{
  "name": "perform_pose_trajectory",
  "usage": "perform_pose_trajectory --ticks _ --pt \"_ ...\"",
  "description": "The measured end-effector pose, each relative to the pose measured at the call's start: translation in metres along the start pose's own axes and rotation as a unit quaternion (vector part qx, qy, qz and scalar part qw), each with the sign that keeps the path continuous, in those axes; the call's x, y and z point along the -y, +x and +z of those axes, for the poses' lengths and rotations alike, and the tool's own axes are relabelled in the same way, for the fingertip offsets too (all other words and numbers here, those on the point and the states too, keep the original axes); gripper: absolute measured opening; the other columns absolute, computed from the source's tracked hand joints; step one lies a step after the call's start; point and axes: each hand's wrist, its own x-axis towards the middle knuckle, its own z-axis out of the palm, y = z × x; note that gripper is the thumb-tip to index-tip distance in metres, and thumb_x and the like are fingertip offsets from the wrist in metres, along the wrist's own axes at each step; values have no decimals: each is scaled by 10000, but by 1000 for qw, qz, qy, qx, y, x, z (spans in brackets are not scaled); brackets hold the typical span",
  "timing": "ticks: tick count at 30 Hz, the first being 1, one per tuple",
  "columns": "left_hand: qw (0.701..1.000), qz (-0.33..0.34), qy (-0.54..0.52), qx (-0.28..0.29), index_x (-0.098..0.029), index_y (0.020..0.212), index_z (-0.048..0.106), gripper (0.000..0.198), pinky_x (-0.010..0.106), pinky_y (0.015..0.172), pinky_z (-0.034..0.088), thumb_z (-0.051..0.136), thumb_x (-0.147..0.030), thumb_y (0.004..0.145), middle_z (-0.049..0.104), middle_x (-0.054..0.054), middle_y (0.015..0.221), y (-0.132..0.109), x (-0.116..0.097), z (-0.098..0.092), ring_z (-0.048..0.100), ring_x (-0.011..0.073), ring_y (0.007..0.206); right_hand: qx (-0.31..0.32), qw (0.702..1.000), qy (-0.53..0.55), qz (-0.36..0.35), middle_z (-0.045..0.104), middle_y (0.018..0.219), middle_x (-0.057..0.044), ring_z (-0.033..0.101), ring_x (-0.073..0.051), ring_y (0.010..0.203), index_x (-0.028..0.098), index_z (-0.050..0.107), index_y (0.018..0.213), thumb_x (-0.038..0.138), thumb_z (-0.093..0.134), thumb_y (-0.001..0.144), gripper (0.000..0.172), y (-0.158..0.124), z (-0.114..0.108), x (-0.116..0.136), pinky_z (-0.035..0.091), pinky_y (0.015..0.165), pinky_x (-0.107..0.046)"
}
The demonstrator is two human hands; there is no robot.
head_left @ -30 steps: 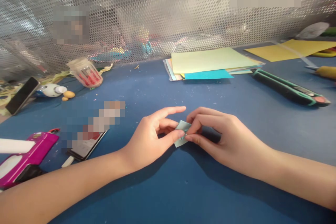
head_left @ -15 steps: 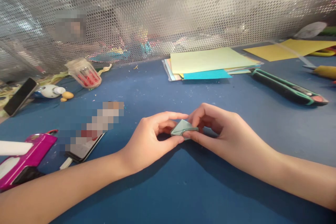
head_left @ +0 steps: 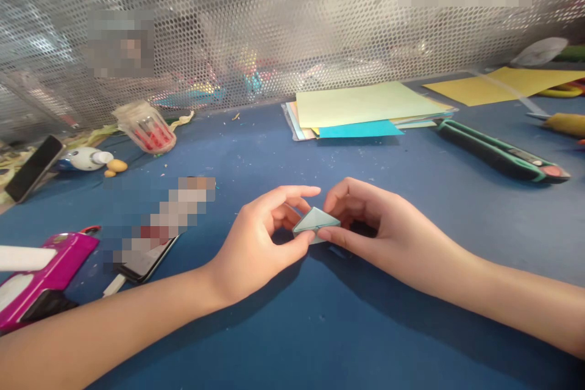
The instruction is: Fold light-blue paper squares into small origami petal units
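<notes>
A small piece of folded pale-blue paper (head_left: 316, 218), with a pointed triangular top, is held between my two hands just above the blue table. My left hand (head_left: 267, 237) grips its left side, thumb at the lower front edge and curled fingers behind; the index finger is lifted off above it. From the right, my right hand (head_left: 372, 216) pinches the paper's other corner, its thumb along the front edge and its fingers bent behind. The fingertips behind the paper are partly hidden.
A stack of coloured paper (head_left: 365, 106) lies at the back, with a yellow sheet (head_left: 493, 85) beside it. A utility knife (head_left: 503, 152) rests at right. To the left are a phone (head_left: 148, 256), a magenta glue gun (head_left: 64, 268) and a jar (head_left: 148, 128). Perforated metal mesh (head_left: 274, 18) stands behind.
My left index finger has lifted away from the paper and the right hand's fingers have shifted back, so more of the triangular fold shows. The paper has moved slightly left.
</notes>
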Motion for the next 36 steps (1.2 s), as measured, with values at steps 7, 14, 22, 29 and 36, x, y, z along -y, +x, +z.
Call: perform_pose_trajectory --ticks 7,14,22,29,36 --pt "999 36 36 17 -274 1271 591 513 178 717 505 647 -3 840 573 -52 896 -1 1 1 586 57 720 25 1000 2 8 650 720 63 551 -137 618 271 416 1022 256 622 911 234 -1 2 1 440 564 -256" --pt "998 -41 -6 48 -255 1215 588 433 305 770 557 764 -178 827 663 -7 900 1 0 -1 657 147 781 39 997 66 12 665 807 28 612 -163 711 274 394 959 209 618 907 239 -4 3 1 449 590 -263" --pt "996 -57 -11 68 -216 1173 652 295 328 854 564 699 -181 884 698 57 1075 7 1 -3 689 192 944 43 999 11 8 495 643 49 414 -115 573 222 574 776 219 604 884 112 0 0 4 355 518 -239" --pt "994 -72 -74 37 -214 1329 663 398 273 827 559 666 -202 932 744 43 1116 9 0 -5 682 157 914 54 997 44 -42 693 879 -8 631 -171 805 229 696 978 82 486 783 322 -3 -3 8 503 672 -268" --pt "992 -67 -95 48 -261 1409 616 443 264 809 547 648 -311 970 695 41 1337 7 1 -7 680 123 844 -30 996 -37 -77 703 848 12 620 -125 711 272 769 992 155 606 885 227 0 -3 3 507 678 -251"
